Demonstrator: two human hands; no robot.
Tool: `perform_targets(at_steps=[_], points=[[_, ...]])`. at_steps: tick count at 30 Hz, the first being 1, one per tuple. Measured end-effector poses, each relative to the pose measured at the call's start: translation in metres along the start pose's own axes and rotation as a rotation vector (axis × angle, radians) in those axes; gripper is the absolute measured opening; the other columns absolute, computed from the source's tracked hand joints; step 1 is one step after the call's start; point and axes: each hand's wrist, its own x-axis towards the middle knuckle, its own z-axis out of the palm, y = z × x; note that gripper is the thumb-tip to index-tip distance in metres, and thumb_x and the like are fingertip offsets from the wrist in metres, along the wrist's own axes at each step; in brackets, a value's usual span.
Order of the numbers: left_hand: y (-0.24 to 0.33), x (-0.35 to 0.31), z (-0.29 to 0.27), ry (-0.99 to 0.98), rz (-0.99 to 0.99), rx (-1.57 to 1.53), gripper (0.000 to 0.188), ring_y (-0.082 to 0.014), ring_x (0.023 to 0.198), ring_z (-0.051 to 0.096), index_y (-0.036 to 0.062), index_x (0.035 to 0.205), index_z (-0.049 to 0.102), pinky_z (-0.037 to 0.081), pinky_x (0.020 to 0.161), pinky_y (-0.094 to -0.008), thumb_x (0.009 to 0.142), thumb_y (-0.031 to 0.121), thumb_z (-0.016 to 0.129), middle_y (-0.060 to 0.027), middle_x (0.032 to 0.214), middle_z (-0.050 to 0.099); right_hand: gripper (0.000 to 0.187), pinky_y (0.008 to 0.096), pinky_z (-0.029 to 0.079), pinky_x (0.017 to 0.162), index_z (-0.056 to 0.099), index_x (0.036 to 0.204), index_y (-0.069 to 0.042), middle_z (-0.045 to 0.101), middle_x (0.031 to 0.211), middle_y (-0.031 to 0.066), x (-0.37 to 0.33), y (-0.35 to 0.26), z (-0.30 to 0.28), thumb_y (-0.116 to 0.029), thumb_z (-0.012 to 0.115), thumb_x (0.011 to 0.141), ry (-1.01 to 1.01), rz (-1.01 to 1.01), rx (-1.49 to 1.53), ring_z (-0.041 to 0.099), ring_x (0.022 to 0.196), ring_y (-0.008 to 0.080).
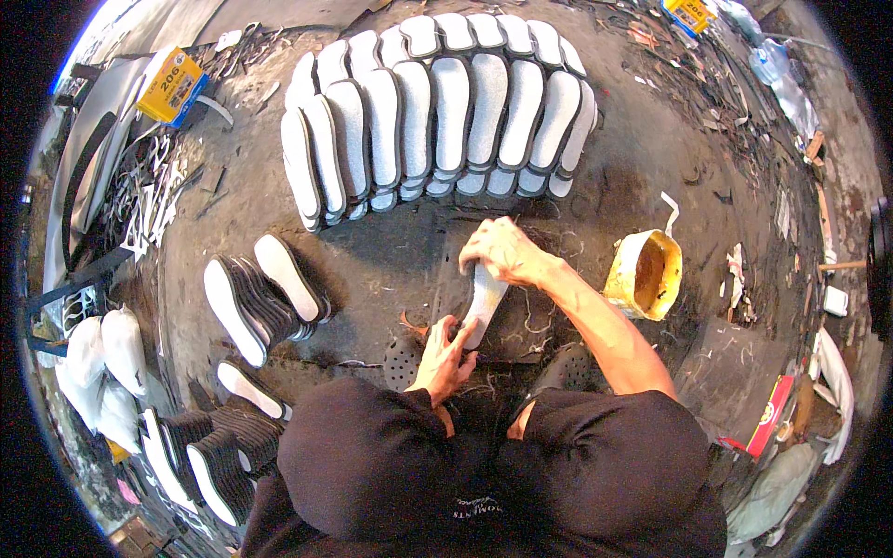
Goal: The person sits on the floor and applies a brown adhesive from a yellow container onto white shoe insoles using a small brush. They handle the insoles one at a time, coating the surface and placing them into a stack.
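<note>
Between my hands, just above the ground and in front of my knees, lies a white-topped shoe sole (486, 296). My right hand (507, 253) curls over its far, wide end with bent fingers. Down at the near, narrow end, my left hand (446, 361) pinches the sole between thumb and fingers. The sole's underside and some fingertips are hidden. Beyond my hands, many similar white soles with dark edges (379, 121) stand in a curved, overlapping array. To the left are a leaning stack of striped-edge soles (246, 302) and a single-topped pile (290, 279).
A yellow cut-open container (637, 279) with brown residue and a white strip sits to the right. More stacked soles (219, 465) are by my left knee. Scraps, white bags (107, 372), a yellow-blue box (170, 88) and a red box (770, 416) edge the dark floor.
</note>
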Motion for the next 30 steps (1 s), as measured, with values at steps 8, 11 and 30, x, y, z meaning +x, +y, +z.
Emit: perform_targets(at_steps=[8, 11, 30], points=[[0.0, 0.005, 0.001, -0.002, 0.008, -0.04, 0.082, -0.0509, 0.143, 0.05, 0.017, 0.165, 0.052, 0.046, 0.121, -0.0543, 0.09, 0.012, 0.085, -0.029, 0.156, 0.045, 0.047, 0.0505, 0.059, 0.098, 0.079, 0.13, -0.012, 0.079, 0.12, 0.0182, -0.091, -0.016, 0.019, 0.001, 0.059, 0.09, 0.316, 0.332, 0.12, 0.074, 0.11, 0.0395], [-0.006, 0.007, 0.006, 0.003, 0.032, -0.063, 0.083, -0.0512, 0.141, 0.05, 0.0151, 0.166, 0.05, 0.047, 0.12, -0.0543, 0.091, 0.012, 0.085, -0.0288, 0.154, 0.047, 0.045, 0.053, 0.06, 0.097, 0.079, 0.13, -0.011, 0.077, 0.114, 0.0224, -0.112, -0.052, 0.02, 0.001, 0.061, 0.09, 0.16, 0.396, 0.255, 0.074, 0.106, 0.0424], [0.004, 0.013, -0.003, 0.087, 0.037, -0.063, 0.071, -0.0449, 0.139, 0.053, 0.0068, 0.154, 0.055, 0.045, 0.122, -0.0512, 0.088, 0.007, 0.082, -0.0214, 0.152, 0.056, 0.03, 0.0512, 0.061, 0.098, 0.077, 0.124, -0.007, 0.08, 0.116, 0.0201, -0.08, -0.058, 0.02, -0.004, 0.062, 0.099, 0.501, 0.604, 0.256, 0.076, 0.109, 0.0417]])
